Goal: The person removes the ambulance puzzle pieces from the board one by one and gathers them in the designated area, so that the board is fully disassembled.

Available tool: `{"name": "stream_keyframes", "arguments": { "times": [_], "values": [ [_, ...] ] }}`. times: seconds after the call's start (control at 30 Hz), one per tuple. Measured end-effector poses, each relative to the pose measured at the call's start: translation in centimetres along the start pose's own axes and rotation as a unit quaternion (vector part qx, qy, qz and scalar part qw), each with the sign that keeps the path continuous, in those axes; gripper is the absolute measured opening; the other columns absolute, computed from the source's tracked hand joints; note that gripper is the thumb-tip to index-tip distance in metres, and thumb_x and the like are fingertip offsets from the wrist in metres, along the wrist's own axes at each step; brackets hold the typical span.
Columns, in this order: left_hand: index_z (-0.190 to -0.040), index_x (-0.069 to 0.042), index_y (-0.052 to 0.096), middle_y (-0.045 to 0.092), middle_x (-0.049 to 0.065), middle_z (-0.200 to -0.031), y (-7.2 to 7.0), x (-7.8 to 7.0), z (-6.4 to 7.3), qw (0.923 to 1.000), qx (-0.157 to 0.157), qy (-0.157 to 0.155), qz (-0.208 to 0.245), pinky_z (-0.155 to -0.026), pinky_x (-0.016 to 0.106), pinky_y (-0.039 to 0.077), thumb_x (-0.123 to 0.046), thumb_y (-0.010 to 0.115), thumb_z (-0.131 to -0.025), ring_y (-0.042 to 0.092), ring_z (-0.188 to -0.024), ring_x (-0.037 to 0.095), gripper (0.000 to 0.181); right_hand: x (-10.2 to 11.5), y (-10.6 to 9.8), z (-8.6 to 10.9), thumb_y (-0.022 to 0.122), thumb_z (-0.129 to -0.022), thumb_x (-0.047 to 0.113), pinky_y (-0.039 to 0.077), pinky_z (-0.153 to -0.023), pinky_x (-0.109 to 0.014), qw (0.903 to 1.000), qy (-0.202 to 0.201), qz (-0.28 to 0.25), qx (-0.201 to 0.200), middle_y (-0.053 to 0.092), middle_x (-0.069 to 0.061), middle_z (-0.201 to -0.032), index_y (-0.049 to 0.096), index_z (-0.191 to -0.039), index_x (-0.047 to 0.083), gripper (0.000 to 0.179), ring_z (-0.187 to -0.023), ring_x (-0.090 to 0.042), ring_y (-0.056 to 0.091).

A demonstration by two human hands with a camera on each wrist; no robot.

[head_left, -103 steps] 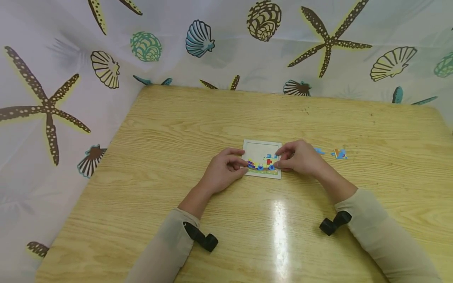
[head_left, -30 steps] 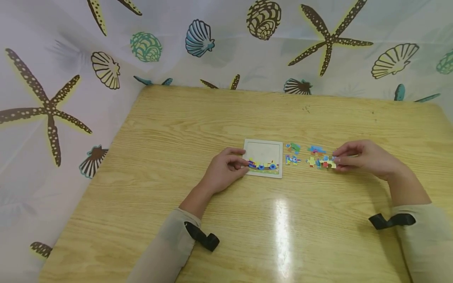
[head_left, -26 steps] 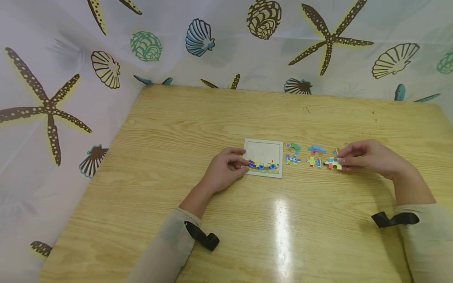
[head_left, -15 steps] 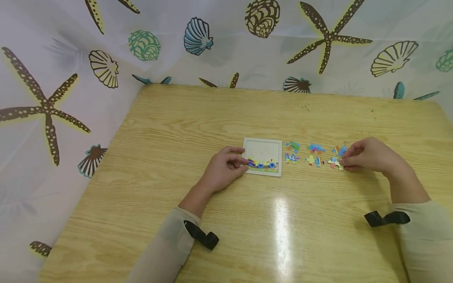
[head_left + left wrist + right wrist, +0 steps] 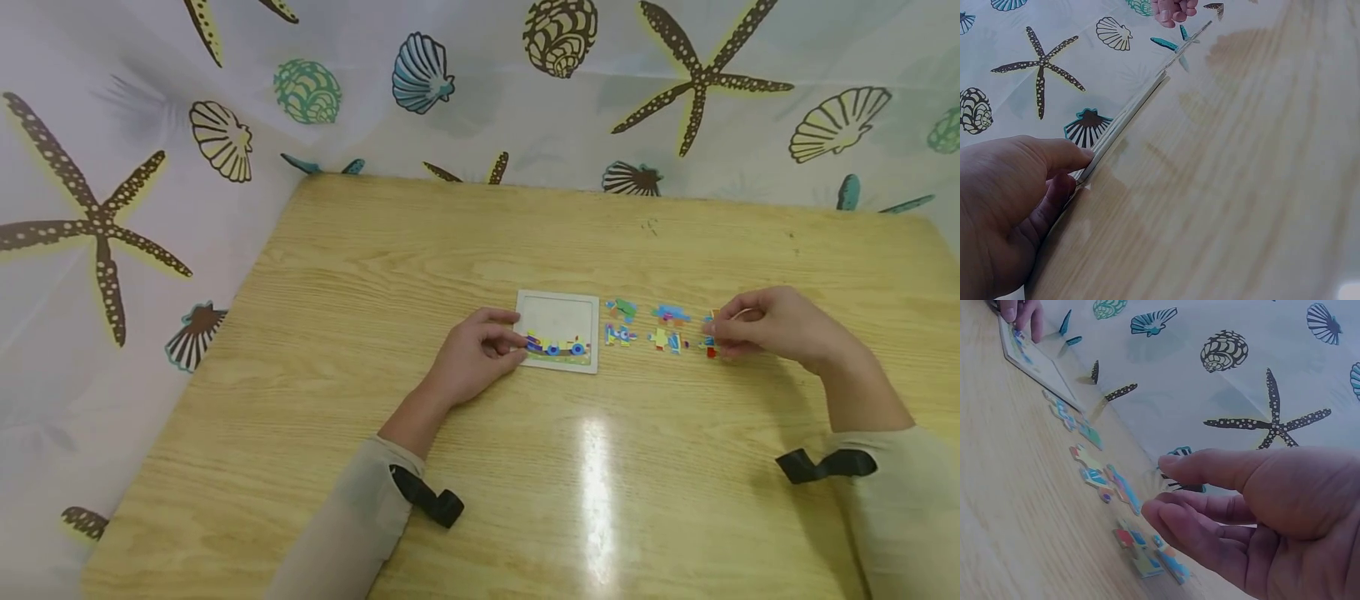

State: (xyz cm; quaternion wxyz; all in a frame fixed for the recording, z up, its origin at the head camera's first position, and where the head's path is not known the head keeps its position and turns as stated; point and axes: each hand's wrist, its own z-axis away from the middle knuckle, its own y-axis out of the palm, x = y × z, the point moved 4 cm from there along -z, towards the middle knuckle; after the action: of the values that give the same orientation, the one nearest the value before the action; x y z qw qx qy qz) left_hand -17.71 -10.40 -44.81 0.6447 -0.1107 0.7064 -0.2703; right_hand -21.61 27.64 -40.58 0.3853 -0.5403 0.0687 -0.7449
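Note:
A white square puzzle tray (image 5: 558, 312) lies mid-table, with a strip of coloured pieces fitted along its near edge. My left hand (image 5: 513, 335) pinches the tray's left edge, thumb on top (image 5: 1079, 169), the tray (image 5: 1129, 115) seen edge-on. Several loose puzzle pieces (image 5: 621, 310) lie in a row to the right of the tray. My right hand (image 5: 716, 333) is at the row's far right end. Its curved fingers (image 5: 1163, 515) hover just over two small pieces (image 5: 1141, 553) that lie flat on the wood. Nothing sits between thumb and fingers.
The wooden table (image 5: 480, 242) is walled by a white curtain (image 5: 480, 83) printed with shells and starfish at the back and left. A bright glare patch (image 5: 596, 467) lies in front of the tray. Black straps ring both sleeves.
My right hand left the tray and went right to the loose pieces. It dragged a yellow piece to the row's right end, and its fingers now cover it. The left hand stayed put.

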Motion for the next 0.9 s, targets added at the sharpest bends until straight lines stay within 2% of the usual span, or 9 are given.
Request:
{"name": "stream_keyframes", "arguments": {
  "times": [0.13,0.37,0.47,0.53,0.67,0.77,0.9],
  "values": [
    [-0.103,-0.008,0.078,0.059,0.004,-0.135,0.0,-0.1,0.0,0.9999,0.007,0.002,0.006,-0.075,0.022,0.051,-0.013,0.076,-0.089,0.060,-0.088,0.015,0.015,0.4,0.9,-0.8,0.066,-0.097,0.026,0.060,-0.077,-0.031,0.9995,-0.016,-0.028,0.008,0.076,-0.011,-0.101,0.063,-0.117,-0.008,0.039,-0.083,-0.014,0.075],
    [-0.111,-0.007,0.075,0.059,0.005,-0.135,-0.2,-0.2,0.1,0.9999,0.008,0.006,0.007,-0.075,0.022,0.051,-0.013,0.076,-0.089,0.060,-0.086,0.015,0.023,2.6,2.7,-1.9,0.068,-0.095,0.033,0.056,-0.069,-0.032,0.9988,-0.033,-0.016,0.031,0.074,-0.009,-0.083,0.065,-0.110,-0.003,0.040,-0.073,-0.016,0.070],
    [-0.112,-0.007,0.075,0.059,0.004,-0.135,-0.3,-0.3,0.1,1.0000,0.008,0.004,0.004,-0.075,0.022,0.051,-0.013,0.076,-0.089,0.060,-0.086,0.014,0.024,3.4,3.6,-2.6,0.069,-0.095,0.033,0.054,-0.064,-0.030,0.9977,-0.040,-0.024,0.049,0.074,-0.009,-0.087,0.064,-0.111,-0.003,0.039,-0.075,-0.015,0.072],
    [-0.113,-0.006,0.074,0.059,0.004,-0.135,-0.3,-0.3,0.1,0.9999,0.010,0.004,0.005,-0.075,0.022,0.051,-0.014,0.076,-0.089,0.060,-0.085,0.014,0.026,3.8,4.1,-3.1,0.070,-0.094,0.033,0.049,-0.054,-0.027,0.9971,-0.039,-0.030,0.058,0.075,-0.008,-0.089,0.065,-0.111,-0.002,0.039,-0.078,-0.014,0.074],
    [-0.115,-0.005,0.074,0.059,0.004,-0.135,-0.3,-0.3,0.1,0.9998,0.013,0.003,0.013,-0.075,0.021,0.051,-0.013,0.076,-0.088,0.060,-0.085,0.015,0.028,4.2,5.2,-4.0,0.072,-0.092,0.032,0.048,-0.051,-0.024,0.9956,-0.041,-0.044,0.072,0.075,-0.008,-0.090,0.067,-0.111,-0.001,0.038,-0.080,-0.014,0.075],
    [-0.116,-0.005,0.073,0.059,0.005,-0.135,-0.3,-0.4,0.1,0.9998,0.013,0.002,0.016,-0.075,0.021,0.051,-0.012,0.076,-0.088,0.060,-0.085,0.015,0.029,4.7,6.0,-4.5,0.073,-0.092,0.029,0.058,-0.066,-0.027,0.9937,-0.052,-0.055,0.082,0.075,-0.009,-0.090,0.067,-0.110,-0.002,0.036,-0.079,-0.016,0.074],
    [-0.116,-0.004,0.073,0.059,0.005,-0.135,-0.3,-0.4,0.1,0.9998,0.012,0.000,0.016,-0.075,0.020,0.051,-0.012,0.076,-0.088,0.060,-0.086,0.015,0.030,5.7,6.8,-5.0,0.072,-0.093,0.023,0.060,-0.074,-0.031,0.9908,-0.066,-0.065,0.099,0.073,-0.011,-0.088,0.066,-0.111,-0.005,0.034,-0.076,-0.015,0.072]
  ]
}}
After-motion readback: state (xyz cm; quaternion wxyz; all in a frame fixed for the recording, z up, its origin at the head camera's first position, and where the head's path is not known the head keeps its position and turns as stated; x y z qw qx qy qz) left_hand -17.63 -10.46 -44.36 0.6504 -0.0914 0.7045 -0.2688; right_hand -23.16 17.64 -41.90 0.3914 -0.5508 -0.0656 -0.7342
